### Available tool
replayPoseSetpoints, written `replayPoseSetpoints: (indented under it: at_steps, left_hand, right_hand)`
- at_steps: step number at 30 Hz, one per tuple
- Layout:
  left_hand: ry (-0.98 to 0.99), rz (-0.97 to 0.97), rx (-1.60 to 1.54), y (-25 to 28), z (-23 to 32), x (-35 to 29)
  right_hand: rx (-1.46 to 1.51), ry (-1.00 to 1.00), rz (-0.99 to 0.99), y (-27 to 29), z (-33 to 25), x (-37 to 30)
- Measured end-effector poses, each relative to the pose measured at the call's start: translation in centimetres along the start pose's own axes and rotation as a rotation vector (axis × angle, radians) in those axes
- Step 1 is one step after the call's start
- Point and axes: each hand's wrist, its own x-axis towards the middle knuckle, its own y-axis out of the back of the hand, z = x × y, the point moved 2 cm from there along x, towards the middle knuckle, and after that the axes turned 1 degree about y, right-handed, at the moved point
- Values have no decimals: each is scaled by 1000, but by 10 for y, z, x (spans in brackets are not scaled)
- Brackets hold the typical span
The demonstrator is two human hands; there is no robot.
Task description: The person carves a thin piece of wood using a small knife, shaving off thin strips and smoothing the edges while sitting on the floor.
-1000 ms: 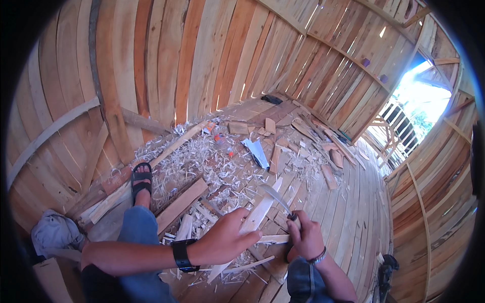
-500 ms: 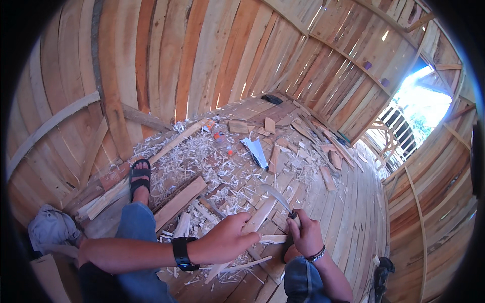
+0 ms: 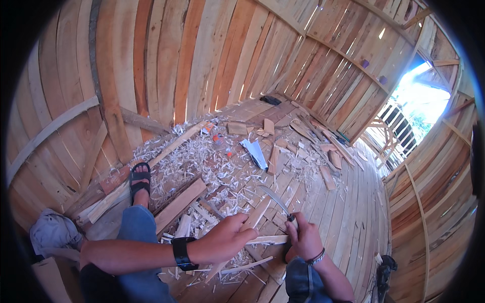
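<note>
My left hand (image 3: 225, 241), below a dark wristwatch (image 3: 184, 253), is closed round a pale wooden slat (image 3: 258, 214). The slat slants through the grip; one end points away from me and the other comes out below the hand. In my right hand (image 3: 305, 237) is the handle of a curved knife (image 3: 277, 199), like a small sickle. Its thin blade arcs up and to the left, just beyond the slat's far end and apart from it as far as I can see. Most of the knife's handle is hidden by my fingers.
Wood shavings (image 3: 189, 151) cover the plank floor around my sandalled foot (image 3: 140, 178). A thick board (image 3: 180, 204) lies beside my left leg. Farther off are offcuts (image 3: 327, 178) and a pale blue sheet (image 3: 254, 153). A grey cloth (image 3: 53, 233) sits at far left; plank walls surround the floor.
My left hand and the slat have shifted slightly left. The right hand and knife have moved a little left and down, and the blade stays near the slat's far end.
</note>
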Motion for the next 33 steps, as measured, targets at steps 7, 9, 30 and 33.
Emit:
replayPoseSetpoints:
  at_steps: [7,9,30,33]
  left_hand:
    - [-25,-3,0,-3,3,-4]
    - [-81,-43,-57,-5,1,-3]
    - [-194,124,433,4,-10,2]
    - [-149,137,445,1,1,-4]
  right_hand:
    - [-56,53,11,3,-5,1]
    - [-8,101,-6,7,-10,-12]
    - [-97,165,-24,9,-8,-9]
    - [-91,260,-24,11,-13,-10]
